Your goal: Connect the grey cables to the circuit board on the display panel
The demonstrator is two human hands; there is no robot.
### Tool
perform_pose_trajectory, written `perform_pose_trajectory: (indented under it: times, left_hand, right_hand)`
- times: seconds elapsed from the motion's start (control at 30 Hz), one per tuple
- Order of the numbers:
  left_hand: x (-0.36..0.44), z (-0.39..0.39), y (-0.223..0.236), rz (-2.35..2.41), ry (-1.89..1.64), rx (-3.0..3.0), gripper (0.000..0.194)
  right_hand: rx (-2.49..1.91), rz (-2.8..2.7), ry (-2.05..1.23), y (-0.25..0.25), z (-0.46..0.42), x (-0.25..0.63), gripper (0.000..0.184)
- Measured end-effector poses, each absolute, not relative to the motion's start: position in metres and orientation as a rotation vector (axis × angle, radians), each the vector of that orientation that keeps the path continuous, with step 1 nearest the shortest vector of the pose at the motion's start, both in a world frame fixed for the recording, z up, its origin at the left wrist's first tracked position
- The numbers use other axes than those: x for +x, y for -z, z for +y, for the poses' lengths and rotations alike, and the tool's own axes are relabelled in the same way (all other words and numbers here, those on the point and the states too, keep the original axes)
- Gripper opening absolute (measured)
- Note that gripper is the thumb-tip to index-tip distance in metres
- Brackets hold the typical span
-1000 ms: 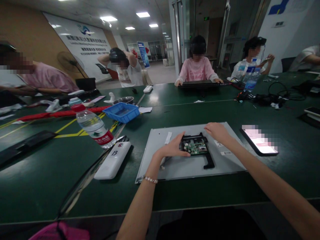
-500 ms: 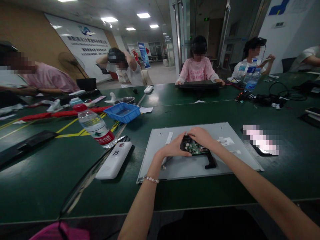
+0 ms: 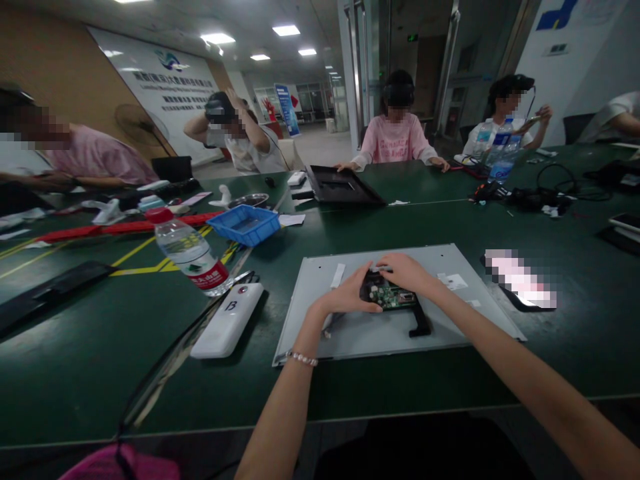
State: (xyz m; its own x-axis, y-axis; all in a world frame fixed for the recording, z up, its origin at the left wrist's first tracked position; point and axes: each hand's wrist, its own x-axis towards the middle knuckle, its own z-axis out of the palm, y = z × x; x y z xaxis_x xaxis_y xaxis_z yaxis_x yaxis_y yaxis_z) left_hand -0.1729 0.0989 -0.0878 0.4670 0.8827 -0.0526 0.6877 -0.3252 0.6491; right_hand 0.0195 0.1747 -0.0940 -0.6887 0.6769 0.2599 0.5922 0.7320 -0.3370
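A green circuit board (image 3: 390,296) in a black plastic frame (image 3: 421,321) rests on a flat grey metal panel (image 3: 345,343). My left hand (image 3: 350,292) grips the left side of the board's frame, thumb at the near edge and fingers toward the far one. At the far edge, my right hand (image 3: 403,270) bends over the board with its fingertips pressed near the top left corner. Whether those fingertips pinch a small part is hidden. White tape strips and a pale cable end lie on the panel around the board.
Left of the panel are a white power bank (image 3: 227,321) marked 13, a tilted water bottle (image 3: 190,253) and a blue tray (image 3: 245,225). A phone (image 3: 520,280) lies to the right. Across the table, a person in pink holds a black panel (image 3: 345,187).
My hands stay at the board, with the right fingers shifted only slightly. Across the table, the person in pink has swung the black panel to the left and tilted it.
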Motion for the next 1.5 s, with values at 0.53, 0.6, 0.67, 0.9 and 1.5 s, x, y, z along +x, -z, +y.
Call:
perform_pose_trajectory:
  times: [0.53,0.6,0.67,0.9,1.5]
  left_hand:
    - [-0.141,0.080,0.064,1.295,-0.486,2.456,0.097]
    - [-0.131,0.078,0.064,1.298,-0.477,2.515,0.084]
    - [-0.124,0.076,0.066,1.308,-0.482,2.570,0.070]
    - [-0.110,0.071,0.063,1.255,-0.475,2.695,0.047]
    - [-0.093,0.073,0.074,1.315,-0.287,2.823,0.048]
  right_hand:
    - [-1.359,-2.461,-0.678,0.105,0.191,0.157,0.029]
    - [-1.387,-2.418,-0.715,0.108,0.190,0.158,0.023]
    - [-1.431,-2.377,-0.741,0.108,0.188,0.159,0.017]
    - [-1.410,-2.061,-1.027,0.104,0.176,0.161,0.022]
    - [-1.166,-1.760,-1.745,0.101,0.145,0.123,0.014]
